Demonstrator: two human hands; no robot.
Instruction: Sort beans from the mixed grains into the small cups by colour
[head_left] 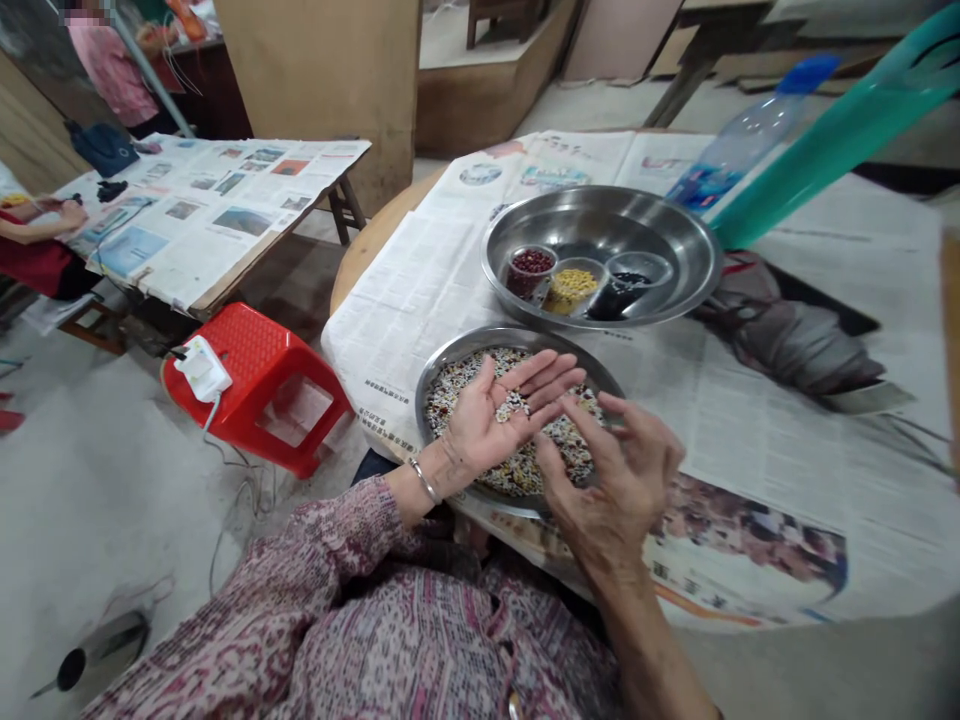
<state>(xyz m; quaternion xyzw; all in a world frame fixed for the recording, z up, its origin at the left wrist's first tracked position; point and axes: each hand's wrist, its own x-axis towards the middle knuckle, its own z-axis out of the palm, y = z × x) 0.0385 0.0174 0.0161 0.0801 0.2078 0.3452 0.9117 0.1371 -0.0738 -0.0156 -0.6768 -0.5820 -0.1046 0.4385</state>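
Note:
My left hand (474, 425) lies palm up over a shallow metal bowl (421, 392), its fingers stretched out. A small heap of mixed beans and pale grains (512, 405) rests on that palm. Close by on the right, my right hand (621, 470) hovers over the bowl's edge with thumb and fingers apart, nothing visible in them. More mixed beans and grains (456, 385) cover the bowl's bottom. Behind it stands a wider metal basin (600, 212) holding clear cups of red beans (532, 262), yellow beans (574, 284) and black beans (627, 286).
Newspaper (405, 290) covers the round table. Toward the right are a plastic bottle (757, 135), a long teal object (840, 125) and a grey folded bundle (795, 325). A red stool (255, 360) bears a white power strip (202, 370). Two people are at the left.

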